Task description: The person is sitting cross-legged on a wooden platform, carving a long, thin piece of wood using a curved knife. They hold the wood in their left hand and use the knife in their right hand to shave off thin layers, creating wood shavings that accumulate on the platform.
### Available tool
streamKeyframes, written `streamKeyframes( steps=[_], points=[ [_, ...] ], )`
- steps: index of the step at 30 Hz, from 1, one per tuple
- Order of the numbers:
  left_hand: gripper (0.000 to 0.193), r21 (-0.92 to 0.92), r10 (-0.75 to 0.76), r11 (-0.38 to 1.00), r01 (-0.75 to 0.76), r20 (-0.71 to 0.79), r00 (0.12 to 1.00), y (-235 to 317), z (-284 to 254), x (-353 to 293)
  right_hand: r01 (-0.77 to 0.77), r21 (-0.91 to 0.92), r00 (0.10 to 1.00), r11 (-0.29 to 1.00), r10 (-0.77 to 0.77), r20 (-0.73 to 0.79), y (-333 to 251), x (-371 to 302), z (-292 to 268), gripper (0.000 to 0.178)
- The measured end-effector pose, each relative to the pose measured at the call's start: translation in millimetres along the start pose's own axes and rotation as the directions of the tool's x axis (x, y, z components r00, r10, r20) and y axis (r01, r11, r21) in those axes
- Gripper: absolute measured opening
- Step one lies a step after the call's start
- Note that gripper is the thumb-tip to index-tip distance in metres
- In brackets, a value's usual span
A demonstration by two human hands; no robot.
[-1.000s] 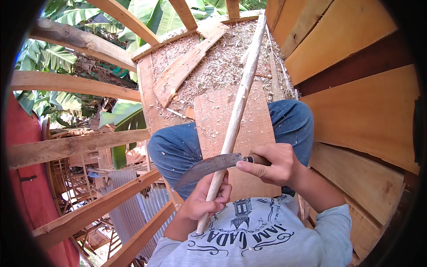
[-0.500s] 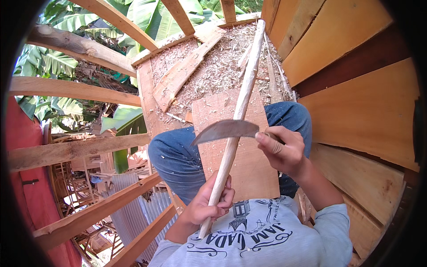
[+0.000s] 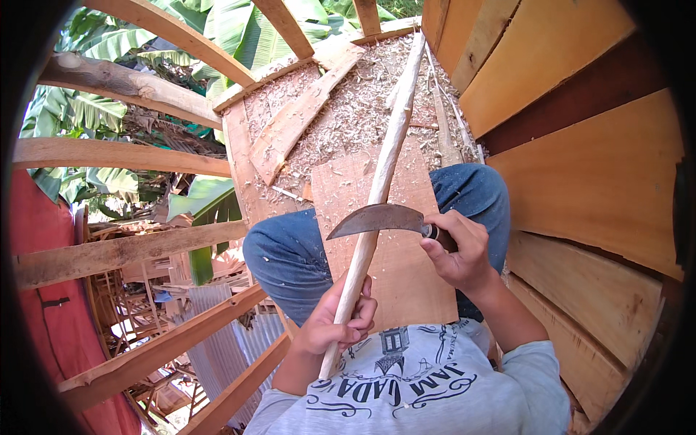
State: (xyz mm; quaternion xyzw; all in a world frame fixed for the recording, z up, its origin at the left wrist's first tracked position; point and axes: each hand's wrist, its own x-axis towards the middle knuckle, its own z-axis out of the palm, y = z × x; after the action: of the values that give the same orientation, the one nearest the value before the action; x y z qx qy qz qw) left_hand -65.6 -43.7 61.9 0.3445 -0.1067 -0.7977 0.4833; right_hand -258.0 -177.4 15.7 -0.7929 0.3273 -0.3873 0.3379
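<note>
A long, pale, peeled wooden stick (image 3: 392,154) slants from near my chest up to the far edge of the floor. My left hand (image 3: 344,316) is wrapped round its lower end. My right hand (image 3: 464,250) grips the dark handle of a sickle (image 3: 378,218) with a curved, brownish metal blade. The blade lies across the stick above my left hand, its tip pointing left. Beneath them a flat wooden board (image 3: 406,279) rests over my lap between my knees.
Wood shavings (image 3: 348,109) cover the floor ahead, where a loose plank (image 3: 301,116) lies. A plank wall (image 3: 580,167) rises on the right. Wooden rails (image 3: 130,243) with gaps line the left, with banana leaves (image 3: 250,43), corrugated sheets (image 3: 217,326) and a red sheet (image 3: 51,246) beyond.
The sickle has shifted slightly down the stick and to the right, and more of its handle shows. My left hand and the stick's lower end have moved a little up and left.
</note>
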Motion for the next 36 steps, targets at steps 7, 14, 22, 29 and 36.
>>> streamKeyframes(
  steps=[7, 14, 22, 29, 36],
  points=[
    [0.054, 0.146, -0.017, 0.989, 0.012, 0.035, 0.999, -1.5, -6.5, -2.6, -0.018, -0.104, 0.998, 0.994, 0.012, -0.064, 21.8, 19.4, -12.4, 0.028],
    [0.052, 0.204, -0.013, 0.979, 0.011, 0.008, 1.000, -0.1, -10.7, -13.1, 0.145, -0.113, 0.989, 0.983, -0.142, 0.037, 2.3, 31.7, -10.5, 0.028],
    [0.053, 0.192, -0.015, 0.981, 0.008, 0.037, 0.999, -3.8, -19.9, -18.5, -0.040, -0.055, 0.998, 0.998, 0.038, -0.044, 14.2, 29.9, -10.7, 0.026],
    [0.053, 0.271, 0.009, 0.963, -0.016, 0.030, 1.000, -1.5, -21.6, -19.0, 0.025, -0.074, 1.000, 0.997, -0.024, 0.014, 7.9, 34.8, -9.4, 0.027],
    [0.053, 0.299, -0.001, 0.954, -0.016, 0.057, 0.998, -2.6, -28.3, -20.3, 0.164, -0.131, 0.978, 0.978, -0.145, 0.147, 11.8, 25.5, -10.0, 0.022]
  ],
)
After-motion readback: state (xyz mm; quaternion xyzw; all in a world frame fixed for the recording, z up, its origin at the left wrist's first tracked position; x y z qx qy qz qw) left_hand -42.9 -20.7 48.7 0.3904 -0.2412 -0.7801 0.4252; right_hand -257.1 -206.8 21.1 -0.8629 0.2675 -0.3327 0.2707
